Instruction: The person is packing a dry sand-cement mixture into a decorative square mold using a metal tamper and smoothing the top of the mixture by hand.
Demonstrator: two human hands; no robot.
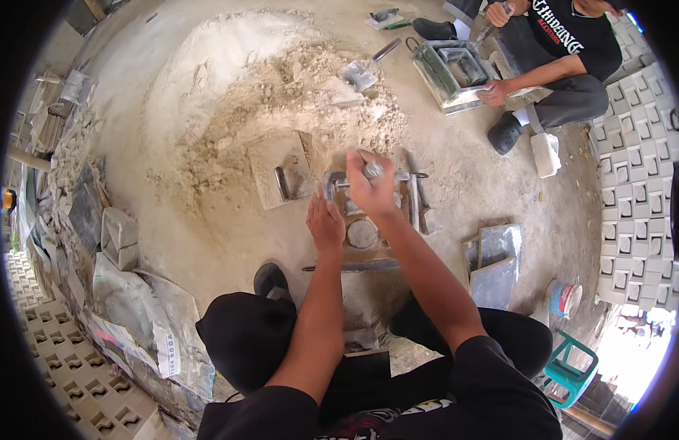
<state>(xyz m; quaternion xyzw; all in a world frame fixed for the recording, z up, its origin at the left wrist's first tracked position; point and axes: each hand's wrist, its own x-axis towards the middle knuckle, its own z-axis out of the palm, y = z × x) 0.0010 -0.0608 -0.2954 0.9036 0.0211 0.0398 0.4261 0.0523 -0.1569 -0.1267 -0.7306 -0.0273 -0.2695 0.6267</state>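
Dark sleeves (281, 412) sit closest, bare forearms running forward between two black-clad knees (248, 341). And straight ahead on the floor (229, 246), there's the metal mould (415, 205), an angular, dust-caked frame with a round, grey-brown disc shape (363, 234) showing inside! Right hand (371, 182) is closed in a fist over it, gripping a tool with a rounded, shiny metal end (373, 170); the rest of that tool is hidden. Left hand (326, 222) is open, fingers stretched along the mould's left side; whether it presses the metal, I can't tell.

Beyond lies a crumbly, pale powder heap (229, 66), a flat trowel (360, 75) resting on it. Close on the left, a square plate (264, 180) with a bar handle; a thin rod (361, 265) crosses the near side. Over on the right, smooth grey slabs (493, 275) lean and overlap, and at upper right a co-worker (566, 73) steadies another mould (445, 73).

Dusty floor stretches left toward the rubble edge (79, 220), and right to a stacked block wall (640, 183), a green stool (572, 370) at the lower corner.
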